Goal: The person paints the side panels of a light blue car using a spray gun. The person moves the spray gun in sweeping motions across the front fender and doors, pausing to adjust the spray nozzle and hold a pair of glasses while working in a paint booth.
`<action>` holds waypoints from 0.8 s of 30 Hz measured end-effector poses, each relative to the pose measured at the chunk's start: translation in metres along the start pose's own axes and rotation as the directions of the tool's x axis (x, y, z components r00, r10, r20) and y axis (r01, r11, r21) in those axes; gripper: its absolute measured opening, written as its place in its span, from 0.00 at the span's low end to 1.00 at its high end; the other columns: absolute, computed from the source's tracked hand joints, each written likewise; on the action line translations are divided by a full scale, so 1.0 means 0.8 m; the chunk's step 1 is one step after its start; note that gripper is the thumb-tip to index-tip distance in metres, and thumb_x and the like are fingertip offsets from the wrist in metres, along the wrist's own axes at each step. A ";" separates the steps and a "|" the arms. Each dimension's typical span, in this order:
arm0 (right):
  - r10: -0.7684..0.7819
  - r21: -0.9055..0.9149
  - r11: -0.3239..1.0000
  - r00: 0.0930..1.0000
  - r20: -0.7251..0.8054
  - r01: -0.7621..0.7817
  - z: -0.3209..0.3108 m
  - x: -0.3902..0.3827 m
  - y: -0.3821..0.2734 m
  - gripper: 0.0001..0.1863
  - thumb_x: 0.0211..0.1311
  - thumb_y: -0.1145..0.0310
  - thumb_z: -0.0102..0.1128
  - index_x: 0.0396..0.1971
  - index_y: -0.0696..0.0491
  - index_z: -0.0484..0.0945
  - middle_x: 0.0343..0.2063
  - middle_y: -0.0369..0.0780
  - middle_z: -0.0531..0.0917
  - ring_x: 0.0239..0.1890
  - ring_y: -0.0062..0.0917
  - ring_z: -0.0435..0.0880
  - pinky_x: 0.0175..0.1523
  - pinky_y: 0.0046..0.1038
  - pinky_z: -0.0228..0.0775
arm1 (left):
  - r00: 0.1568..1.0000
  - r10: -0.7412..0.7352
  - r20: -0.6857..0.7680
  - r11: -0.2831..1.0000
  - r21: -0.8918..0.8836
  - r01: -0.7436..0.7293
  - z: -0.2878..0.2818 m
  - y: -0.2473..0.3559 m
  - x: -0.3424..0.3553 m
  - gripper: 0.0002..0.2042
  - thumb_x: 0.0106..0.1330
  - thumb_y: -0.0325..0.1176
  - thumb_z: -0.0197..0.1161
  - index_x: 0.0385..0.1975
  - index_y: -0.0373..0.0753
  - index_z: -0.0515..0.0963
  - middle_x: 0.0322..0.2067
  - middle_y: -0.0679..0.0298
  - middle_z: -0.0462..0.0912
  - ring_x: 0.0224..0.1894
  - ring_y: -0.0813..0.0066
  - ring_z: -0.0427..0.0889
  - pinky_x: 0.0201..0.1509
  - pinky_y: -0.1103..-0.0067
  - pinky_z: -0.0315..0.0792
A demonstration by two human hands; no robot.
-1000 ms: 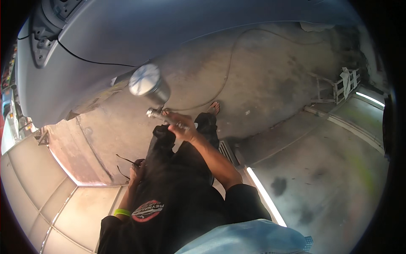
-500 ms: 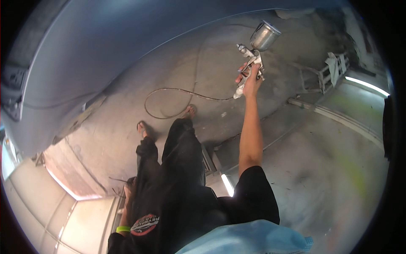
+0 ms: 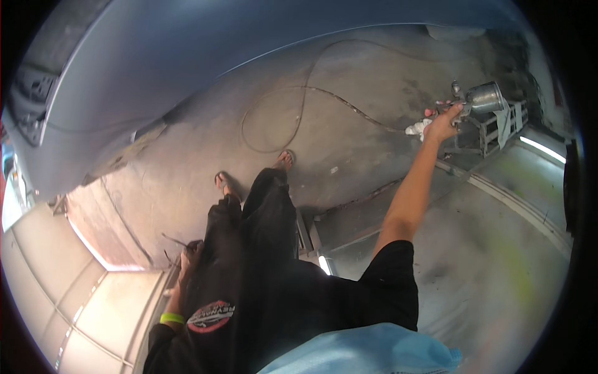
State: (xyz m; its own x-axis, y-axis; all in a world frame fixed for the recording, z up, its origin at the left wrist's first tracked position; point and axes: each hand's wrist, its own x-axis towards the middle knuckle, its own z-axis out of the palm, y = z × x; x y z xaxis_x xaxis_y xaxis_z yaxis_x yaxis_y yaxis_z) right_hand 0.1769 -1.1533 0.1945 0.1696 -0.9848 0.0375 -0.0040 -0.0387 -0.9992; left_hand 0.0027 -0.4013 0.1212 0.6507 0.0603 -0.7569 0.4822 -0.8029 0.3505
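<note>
While a blue-grey car body [image 3: 168, 68] spans the top of the view, a concrete floor [image 3: 349, 156] stretches below it, crossed by a looping hose [image 3: 358, 111] that runs to a metal-cupped spray gun [image 3: 476, 100] held out rightward. The right hand [image 3: 442, 124] wraps its fingers around it; the left hand [image 3: 189, 254] curls around dark eyeglasses [image 3: 194, 245].

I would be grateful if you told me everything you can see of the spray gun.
The spray gun looks metallic, with a rounded silver-grey cup tipped sideways toward the picture's right, a small nozzle pointing away from the person, and a handle whose pale end meets a thin dark hose. The right grip is wrapped around the handle, holding the gun out to the person's right, above the floor. Whether it is spraying cannot be told.
</note>
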 end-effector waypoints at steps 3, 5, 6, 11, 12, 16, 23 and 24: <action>0.052 -0.010 0.999 0.976 0.212 -0.051 -0.005 -0.078 0.020 0.25 0.69 0.46 0.50 0.39 0.57 0.75 0.26 0.39 0.80 0.16 0.24 0.75 0.17 0.25 0.68 | 1.000 0.001 -0.019 0.999 -0.037 -0.002 -0.005 -0.007 0.003 0.19 0.66 0.45 0.59 0.43 0.32 0.81 0.29 0.49 0.84 0.36 0.66 0.84 0.39 0.71 0.74; 0.055 -0.053 0.998 0.935 0.349 -0.039 -0.002 -0.148 0.040 0.25 0.70 0.45 0.48 0.41 0.57 0.75 0.26 0.39 0.80 0.15 0.23 0.75 0.18 0.24 0.68 | 1.000 0.006 -0.004 0.999 -0.047 -0.006 -0.014 -0.020 0.003 0.19 0.66 0.45 0.59 0.43 0.32 0.81 0.29 0.49 0.84 0.36 0.66 0.84 0.40 0.71 0.75; 0.059 -0.062 0.997 0.908 0.416 -0.036 0.005 -0.188 0.046 0.26 0.70 0.45 0.48 0.41 0.57 0.75 0.26 0.39 0.80 0.15 0.23 0.75 0.19 0.24 0.68 | 1.000 0.017 -0.016 0.995 -0.096 -0.019 -0.018 -0.029 0.000 0.19 0.66 0.44 0.59 0.43 0.33 0.81 0.31 0.49 0.84 0.37 0.65 0.85 0.41 0.72 0.75; 0.093 -0.103 0.994 0.748 0.657 -0.033 0.032 -0.387 0.064 0.24 0.67 0.47 0.54 0.35 0.57 0.78 0.23 0.36 0.80 0.14 0.19 0.75 0.19 0.22 0.66 | 0.998 0.013 -0.067 0.997 -0.077 -0.018 -0.037 -0.090 -0.006 0.19 0.66 0.45 0.58 0.44 0.35 0.81 0.36 0.51 0.85 0.43 0.63 0.84 0.48 0.72 0.74; 0.114 -0.092 0.993 0.721 0.684 -0.070 0.038 -0.428 0.068 0.24 0.67 0.47 0.54 0.35 0.57 0.78 0.23 0.36 0.80 0.14 0.19 0.75 0.19 0.22 0.66 | 0.997 -0.037 -0.073 0.996 -0.086 0.031 -0.044 -0.090 -0.006 0.19 0.66 0.46 0.58 0.44 0.36 0.81 0.36 0.51 0.85 0.43 0.64 0.84 0.48 0.72 0.74; 0.110 -0.108 0.994 0.512 0.852 -0.033 0.055 -0.570 0.107 0.21 0.66 0.48 0.56 0.31 0.53 0.78 0.16 0.34 0.78 0.14 0.18 0.76 0.20 0.22 0.66 | 0.984 -0.160 -0.080 0.968 -0.208 0.140 -0.055 -0.124 -0.026 0.19 0.66 0.47 0.59 0.44 0.37 0.81 0.35 0.51 0.85 0.40 0.65 0.84 0.46 0.72 0.74; 0.124 -0.109 0.980 0.081 0.989 -0.169 0.106 -0.769 0.040 0.18 0.59 0.54 0.68 0.34 0.55 0.78 0.20 0.32 0.76 0.24 0.15 0.73 0.30 0.22 0.66 | 0.987 -0.134 -0.086 0.947 -0.304 0.102 -0.054 -0.169 -0.027 0.23 0.67 0.47 0.58 0.45 0.29 0.79 0.37 0.47 0.84 0.44 0.63 0.83 0.48 0.72 0.73; 0.130 -0.119 0.939 0.013 0.991 -0.323 0.108 -0.777 0.039 0.19 0.60 0.54 0.68 0.37 0.56 0.79 0.21 0.32 0.76 0.24 0.13 0.71 0.30 0.20 0.64 | 0.989 -0.102 -0.108 0.948 -0.311 0.064 -0.054 -0.174 -0.026 0.23 0.67 0.47 0.58 0.45 0.29 0.79 0.37 0.48 0.85 0.43 0.63 0.84 0.48 0.72 0.73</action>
State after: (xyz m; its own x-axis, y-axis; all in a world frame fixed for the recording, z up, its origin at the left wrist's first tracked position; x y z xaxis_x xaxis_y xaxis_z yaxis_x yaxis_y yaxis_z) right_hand 0.1562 -0.5280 0.1395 0.9788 0.1497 -0.1396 -0.1753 0.2615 -0.9491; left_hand -0.0526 -0.2652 0.1115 0.6574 0.2057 -0.7249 0.6813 -0.5732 0.4552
